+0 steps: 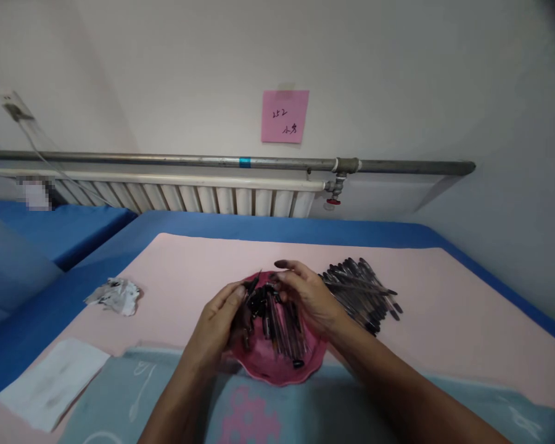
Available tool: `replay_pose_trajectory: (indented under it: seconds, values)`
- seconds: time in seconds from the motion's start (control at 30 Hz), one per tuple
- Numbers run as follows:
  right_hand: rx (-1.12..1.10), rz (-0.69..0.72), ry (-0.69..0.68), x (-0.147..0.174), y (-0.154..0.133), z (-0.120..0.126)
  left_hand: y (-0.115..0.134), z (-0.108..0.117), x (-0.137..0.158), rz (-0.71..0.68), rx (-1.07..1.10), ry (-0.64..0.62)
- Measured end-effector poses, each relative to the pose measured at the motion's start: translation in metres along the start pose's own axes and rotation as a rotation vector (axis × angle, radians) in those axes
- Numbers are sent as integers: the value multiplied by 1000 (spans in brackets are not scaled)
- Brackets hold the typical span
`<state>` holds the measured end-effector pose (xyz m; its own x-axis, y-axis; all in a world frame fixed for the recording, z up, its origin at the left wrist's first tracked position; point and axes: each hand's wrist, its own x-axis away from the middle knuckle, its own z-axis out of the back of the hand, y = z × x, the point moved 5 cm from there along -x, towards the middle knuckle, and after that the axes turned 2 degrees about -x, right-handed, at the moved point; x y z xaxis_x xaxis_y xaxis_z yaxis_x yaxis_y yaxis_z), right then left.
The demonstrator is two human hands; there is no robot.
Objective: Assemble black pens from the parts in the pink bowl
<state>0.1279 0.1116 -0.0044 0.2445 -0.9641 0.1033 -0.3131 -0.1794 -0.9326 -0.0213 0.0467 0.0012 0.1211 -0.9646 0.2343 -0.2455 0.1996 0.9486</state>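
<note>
A pink scallop-edged plate (pixel 282 377) sits in front of me, holding clear-barrelled pens (pixel 287 333) and several small black pieces that look like caps (pixel 259 303). At the plate's left side, my left hand (pixel 219 316) pinches a slim black pen part (pixel 253 283) between thumb and fingers, its pointed end up. My right hand (pixel 311 295) is over the plate's right side with fingers curled and the fingertips stained black. Whether anything small is in its fingers, I cannot make out. To the right of it lies a pile of clear pens with black ends (pixel 356 293).
A pale pink mat (pixel 198 259) covers the blue-edged table (pixel 268 226). A crumpled, ink-stained tissue (pixel 118 297) and a folded white paper (pixel 53 382) lie on the left. Grey-blue patterned cloth (pixel 166 376) runs along the near edge. Behind are a radiator (pixel 203 198) and pipe (pixel 180 160).
</note>
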Motion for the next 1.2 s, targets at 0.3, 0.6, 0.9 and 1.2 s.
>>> replay_pose_trajectory:
  seconds: [0.3,0.6,0.9,1.2]
  values:
    - [395,86,-34,-4,0,11,3,10,-2,52,3,-3]
    - [1163,437,-328,6,7,-11,4,13,-3,67,33,35]
    - [1636,551,-466,14,24,-25,-7,8,-9,86,8,-8]
    - [1766,533,-398,15,26,-33,-9,7,-8,89,2,-41]
